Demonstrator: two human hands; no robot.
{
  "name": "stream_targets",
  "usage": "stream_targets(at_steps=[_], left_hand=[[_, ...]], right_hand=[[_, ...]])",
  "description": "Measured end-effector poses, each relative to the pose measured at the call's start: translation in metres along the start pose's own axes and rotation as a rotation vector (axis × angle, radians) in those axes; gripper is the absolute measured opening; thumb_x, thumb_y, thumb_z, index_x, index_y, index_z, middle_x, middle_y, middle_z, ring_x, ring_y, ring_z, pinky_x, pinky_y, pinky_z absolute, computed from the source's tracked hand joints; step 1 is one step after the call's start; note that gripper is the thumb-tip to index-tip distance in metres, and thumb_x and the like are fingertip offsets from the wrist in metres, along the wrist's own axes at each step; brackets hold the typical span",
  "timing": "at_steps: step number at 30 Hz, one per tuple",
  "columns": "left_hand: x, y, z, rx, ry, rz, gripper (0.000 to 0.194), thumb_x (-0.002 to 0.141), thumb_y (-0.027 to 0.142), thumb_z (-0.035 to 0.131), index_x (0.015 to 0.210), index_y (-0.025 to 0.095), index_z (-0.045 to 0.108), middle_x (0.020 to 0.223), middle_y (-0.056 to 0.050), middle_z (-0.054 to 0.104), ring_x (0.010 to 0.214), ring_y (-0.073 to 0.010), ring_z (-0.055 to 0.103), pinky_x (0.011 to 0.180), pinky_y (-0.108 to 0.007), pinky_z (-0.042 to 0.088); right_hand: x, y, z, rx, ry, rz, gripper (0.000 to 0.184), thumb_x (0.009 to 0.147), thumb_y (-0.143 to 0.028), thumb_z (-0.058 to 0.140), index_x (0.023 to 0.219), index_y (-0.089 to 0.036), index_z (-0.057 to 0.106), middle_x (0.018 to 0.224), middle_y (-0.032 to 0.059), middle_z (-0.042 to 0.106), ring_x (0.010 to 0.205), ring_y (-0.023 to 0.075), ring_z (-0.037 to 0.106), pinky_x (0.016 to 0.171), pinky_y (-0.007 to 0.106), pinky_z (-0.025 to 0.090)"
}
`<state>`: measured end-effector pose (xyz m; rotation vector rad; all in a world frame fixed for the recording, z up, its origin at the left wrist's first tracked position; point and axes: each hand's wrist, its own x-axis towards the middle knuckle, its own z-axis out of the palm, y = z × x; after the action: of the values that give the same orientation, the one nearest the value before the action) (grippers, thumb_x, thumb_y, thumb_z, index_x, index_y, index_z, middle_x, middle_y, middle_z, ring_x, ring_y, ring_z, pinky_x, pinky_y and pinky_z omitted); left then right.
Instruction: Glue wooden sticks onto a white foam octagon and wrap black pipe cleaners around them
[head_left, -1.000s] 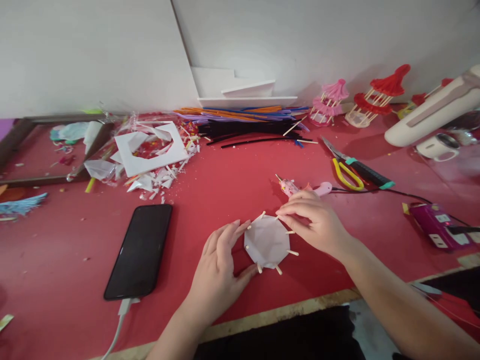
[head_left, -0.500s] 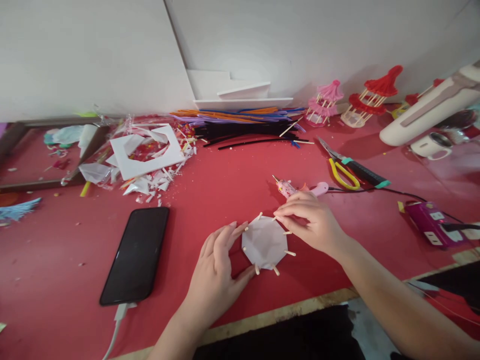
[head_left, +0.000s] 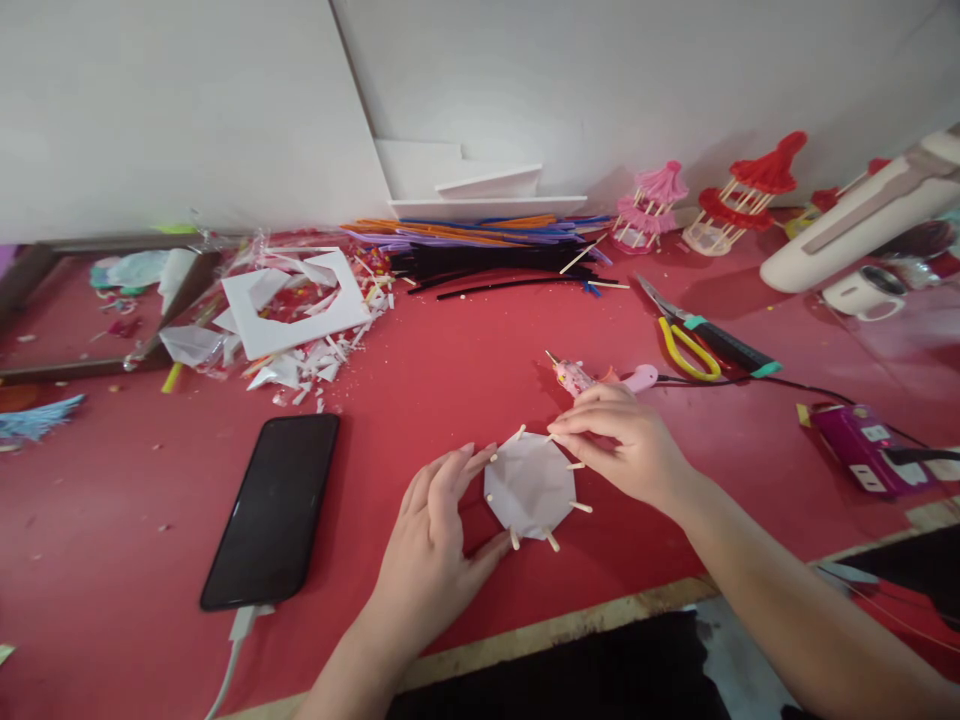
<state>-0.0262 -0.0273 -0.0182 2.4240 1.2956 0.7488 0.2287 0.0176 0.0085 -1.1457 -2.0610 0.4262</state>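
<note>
A white octagonal board (head_left: 529, 485) lies flat on the red table, with several short wooden sticks (head_left: 551, 538) standing up around its rim. My left hand (head_left: 439, 510) curves round the board's left side, fingertips at the upper left edge and thumb near the lower left corner, steadying it. At the upper right corner my right hand (head_left: 626, 440) pinches one stick between thumb and forefinger, its foot at the board's edge. Just behind that hand lies a pink glue gun (head_left: 571, 377), partly hidden by the fingers.
Left of my hands lies a black phone (head_left: 271, 510) on a cable. Behind are a cut-out white sheet (head_left: 247, 318) among scraps and bundled pipe cleaners (head_left: 480, 262). To the right are pliers (head_left: 688, 345), a purple power strip (head_left: 862, 450) and small pink (head_left: 661, 182) and red (head_left: 765, 172) pavilions.
</note>
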Motion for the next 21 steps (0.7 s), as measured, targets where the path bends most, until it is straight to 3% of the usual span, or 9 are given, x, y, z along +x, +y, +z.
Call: stream_targets(at_steps=[6,13,21], left_hand=[[-0.0002,-0.0001,-0.0006,0.001,-0.009,0.000,0.063,0.087,0.033,0.065,0.138,0.009,0.035,0.131,-0.026,0.060,0.121,-0.0365,0.058,0.094,-0.054,0.052],[0.0004,-0.0001,-0.0003,-0.011,-0.010,-0.005,0.065,0.088,0.033,0.065,0.140,0.014,0.032,0.132,-0.023,0.060,0.121,-0.0362,0.058,0.093,-0.054,0.052],[0.0001,-0.0003,-0.0006,0.001,-0.007,0.000,0.064,0.088,0.033,0.065,0.139,0.011,0.033,0.131,-0.024,0.060,0.122,-0.0358,0.057,0.095,-0.053,0.051]], right_hand=[[-0.0022,0.0034,0.0007,-0.017,-0.001,-0.018,0.014,0.090,-0.017,0.063,0.094,-0.027,0.072,0.089,-0.0023,0.077,0.083,0.0156,0.065,0.086,0.038,0.049],[-0.0014,0.0058,-0.0009,-0.051,0.045,-0.004,0.013,0.091,-0.019,0.062,0.093,-0.027,0.072,0.084,-0.0007,0.076,0.081,0.0173,0.066,0.078,0.038,0.051],[-0.0025,0.0057,-0.0006,-0.039,0.009,-0.027,0.017,0.090,-0.015,0.062,0.094,-0.028,0.072,0.087,-0.0026,0.077,0.083,0.0168,0.065,0.083,0.039,0.050]])
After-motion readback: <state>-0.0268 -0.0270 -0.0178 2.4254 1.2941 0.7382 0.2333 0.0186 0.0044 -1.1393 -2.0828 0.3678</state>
